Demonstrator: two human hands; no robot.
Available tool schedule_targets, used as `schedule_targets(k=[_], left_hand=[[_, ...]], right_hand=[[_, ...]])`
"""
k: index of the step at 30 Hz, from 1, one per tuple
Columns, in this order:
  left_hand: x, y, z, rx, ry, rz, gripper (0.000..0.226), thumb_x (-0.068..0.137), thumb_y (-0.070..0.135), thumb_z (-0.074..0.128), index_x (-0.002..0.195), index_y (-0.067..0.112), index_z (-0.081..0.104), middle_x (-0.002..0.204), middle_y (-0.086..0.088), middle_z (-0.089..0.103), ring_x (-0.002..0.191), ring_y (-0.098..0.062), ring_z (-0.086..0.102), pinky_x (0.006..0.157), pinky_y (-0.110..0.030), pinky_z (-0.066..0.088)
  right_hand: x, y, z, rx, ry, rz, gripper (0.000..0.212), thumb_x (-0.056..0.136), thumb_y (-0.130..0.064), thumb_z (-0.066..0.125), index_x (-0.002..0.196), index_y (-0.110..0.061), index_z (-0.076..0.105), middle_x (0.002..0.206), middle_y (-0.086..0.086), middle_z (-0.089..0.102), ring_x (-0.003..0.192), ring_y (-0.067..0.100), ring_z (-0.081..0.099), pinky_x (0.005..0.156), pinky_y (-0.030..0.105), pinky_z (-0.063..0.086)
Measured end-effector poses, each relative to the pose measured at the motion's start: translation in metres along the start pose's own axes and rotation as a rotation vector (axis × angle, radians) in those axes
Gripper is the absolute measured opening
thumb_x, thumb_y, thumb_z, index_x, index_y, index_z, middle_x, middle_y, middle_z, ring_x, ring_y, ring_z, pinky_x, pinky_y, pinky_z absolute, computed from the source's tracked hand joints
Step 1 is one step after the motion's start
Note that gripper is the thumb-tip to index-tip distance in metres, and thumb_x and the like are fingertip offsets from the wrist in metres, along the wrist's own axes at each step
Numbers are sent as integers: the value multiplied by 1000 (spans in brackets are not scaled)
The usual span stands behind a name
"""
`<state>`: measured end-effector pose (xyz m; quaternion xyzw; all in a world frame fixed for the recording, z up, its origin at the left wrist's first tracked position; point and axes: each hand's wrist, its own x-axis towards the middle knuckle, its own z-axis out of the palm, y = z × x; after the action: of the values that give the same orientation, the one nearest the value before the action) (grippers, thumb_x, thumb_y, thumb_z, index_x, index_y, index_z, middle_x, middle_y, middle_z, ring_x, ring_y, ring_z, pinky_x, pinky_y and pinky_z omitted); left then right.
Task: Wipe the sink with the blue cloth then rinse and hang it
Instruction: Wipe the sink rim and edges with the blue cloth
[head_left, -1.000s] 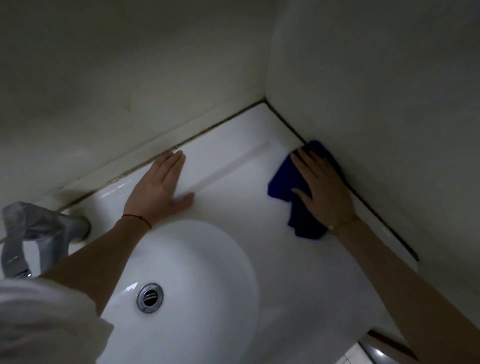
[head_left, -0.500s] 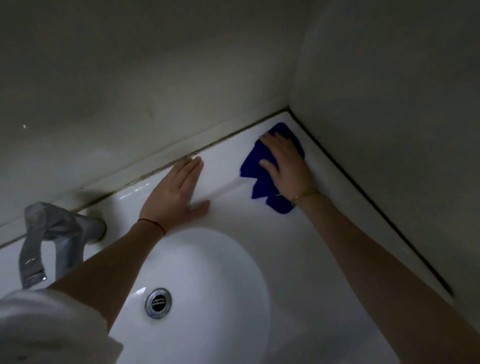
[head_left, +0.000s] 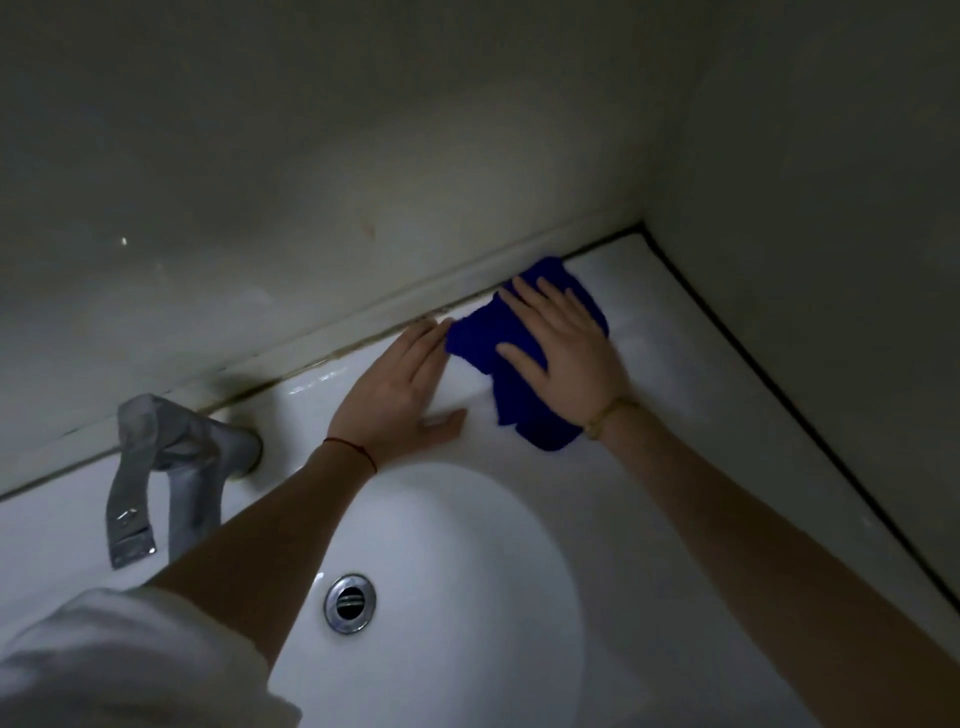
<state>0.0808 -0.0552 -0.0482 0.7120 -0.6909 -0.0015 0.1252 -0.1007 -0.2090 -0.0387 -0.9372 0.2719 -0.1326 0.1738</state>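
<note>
The blue cloth (head_left: 524, 358) lies bunched on the white ledge at the back of the sink (head_left: 675, 467), close up against the seam where the ledge meets the rear wall (head_left: 363, 156), a little way short of the corner. Its far edge touches the strip of sealant along the wall, and its near end trails down toward the basin rim. The right hand (head_left: 563, 343) lies flat on top of it, fingers straight and spread, pressing the cloth to the porcelain rather than gripping it; a thin gold bracelet (head_left: 608, 413) sits at that wrist. Just beside it, the left hand (head_left: 402, 389) is planted palm-down on the same ledge, fingers straight and together, thumb out to the side, holding nothing; its fingertips reach the left edge of the cloth. A red thread bracelet (head_left: 353, 449) circles that wrist, and a white sleeve (head_left: 130, 660) bunches at the lower left.

Below the hands, the oval basin opens out, with a chrome drain (head_left: 349, 603) at its bottom. To the left, a chrome faucet (head_left: 171, 467) rises from the ledge and leans over the basin. A dark line of grout runs along the right-hand wall (head_left: 831, 208). The light is dim, and the ledge near the cloth looks blurred.
</note>
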Motion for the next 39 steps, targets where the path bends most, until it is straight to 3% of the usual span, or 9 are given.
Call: schedule_targets(k=[2,6,12,18,24,30,35,37,39], left_hand=[[-1,0,0,2,17,8,84,84,43,70,146,-2,36,151,-17,40,141,-33,34,117,-43,31],[1,0,-1,7,47,16,83,82,41,71,144,-4,38,149,-18,42,140,-34,36,116,-43,32],[-1,2,-2,3,-3,-19,86,84,46,68,148,1,33,153,-15,37,144,-31,30,117,-44,32],[0,2,-2,7,39,-2,83,82,41,71,145,-3,38,150,-17,42,141,-33,34,116,-43,33],[-1,4,-4,19,4,-24,87,83,45,70,148,1,33,153,-15,37,144,-30,29,119,-37,25],[0,5,-5,4,46,-3,83,81,38,73,144,-4,39,149,-18,43,140,-35,36,117,-41,31],[-1,4,-5,15,11,-28,86,83,44,70,148,1,33,153,-15,38,143,-31,30,119,-37,25],[-1,4,-4,10,21,-15,84,83,42,71,147,-1,36,151,-16,39,142,-32,33,119,-39,27],[0,4,-5,3,38,-5,83,82,39,72,145,-3,38,150,-17,42,140,-33,36,117,-42,30]], right_hand=[[7,32,-14,-21,2,51,59,100,-46,36,150,-17,29,157,4,28,145,26,23,120,38,13],[17,47,-22,-60,147,411,60,100,-45,36,151,-16,26,157,7,28,144,29,23,120,43,13],[2,25,-13,-79,-64,-8,59,100,-50,30,151,-22,25,159,0,24,146,22,18,121,37,9],[15,63,-33,-137,82,362,63,99,-48,33,152,-16,21,158,9,24,144,30,22,119,43,17],[-4,24,-14,-105,-119,-38,63,99,-55,27,153,-24,20,160,-2,17,148,21,14,122,39,9],[8,58,-29,-154,72,389,64,99,-51,31,152,-17,23,158,8,25,144,30,23,119,43,17],[-8,25,-12,-127,-93,-1,64,98,-57,24,152,-23,22,160,0,20,147,22,16,121,39,9],[-3,45,-20,-112,-63,62,64,98,-57,28,152,-23,22,160,1,21,147,24,17,121,42,13],[4,59,-28,-101,34,305,64,98,-54,33,152,-20,24,158,5,24,146,27,19,120,44,16]])
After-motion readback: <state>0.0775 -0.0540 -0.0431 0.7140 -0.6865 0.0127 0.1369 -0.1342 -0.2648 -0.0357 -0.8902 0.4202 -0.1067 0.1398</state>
